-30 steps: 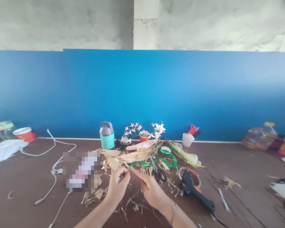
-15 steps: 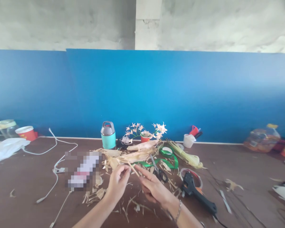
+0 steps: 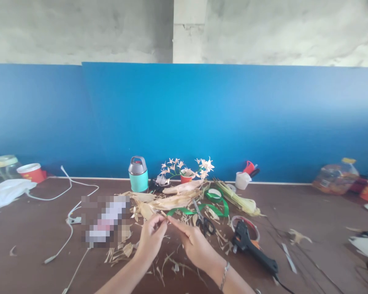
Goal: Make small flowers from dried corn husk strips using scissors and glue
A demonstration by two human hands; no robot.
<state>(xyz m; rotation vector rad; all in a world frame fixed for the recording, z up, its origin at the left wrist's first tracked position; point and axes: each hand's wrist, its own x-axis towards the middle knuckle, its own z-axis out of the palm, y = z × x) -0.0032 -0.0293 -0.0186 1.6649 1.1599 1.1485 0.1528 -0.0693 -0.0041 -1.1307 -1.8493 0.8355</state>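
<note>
My left hand [image 3: 150,241] and my right hand [image 3: 194,245] meet low in the middle of the brown table [image 3: 309,228]. Both pinch a thin pale strip of dried husk [image 3: 164,216] between their fingertips. Just beyond them lies a heap of dried husks [image 3: 168,200] with a green ribbon [image 3: 202,208] looped over it. Black-handled scissors [image 3: 204,220] lie right of my right hand's fingertips. A black glue gun [image 3: 253,249] lies further right, by a roll of tape [image 3: 248,223].
At the back stand a teal flask [image 3: 138,174], a red cup of husk flowers [image 3: 187,169] and a white cup [image 3: 241,179]. White cables [image 3: 70,212] trail on the left. Husk scraps [image 3: 122,251] litter the table near my hands. Containers [image 3: 335,177] sit far right.
My hands shifted slightly and the husk strip tilted between them half a second ago; now they are back close together, still pinching it. Nothing else moved.
</note>
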